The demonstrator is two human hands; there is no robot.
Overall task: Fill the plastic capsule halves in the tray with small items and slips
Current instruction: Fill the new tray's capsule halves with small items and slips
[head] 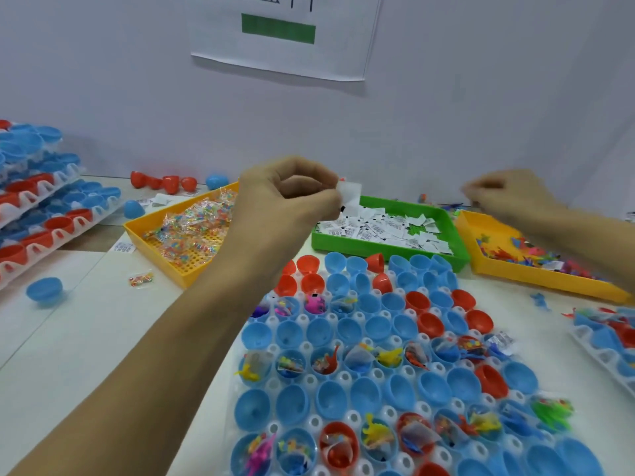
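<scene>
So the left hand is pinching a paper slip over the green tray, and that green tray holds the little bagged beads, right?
Not quite. The head view shows the left hand pinching a paper slip over the green tray, but that tray holds paper slips. The bagged beads lie in the yellow tray to its left.

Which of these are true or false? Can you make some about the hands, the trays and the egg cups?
1. The left hand pinches a white slip. True.
2. The slips lie in a yellow tray. False: they lie in the green tray.
3. Every capsule half in the white holder tray is filled. False: many blue and red halves are empty.
4. The right hand is near the yellow tray of small toys. True.
</scene>
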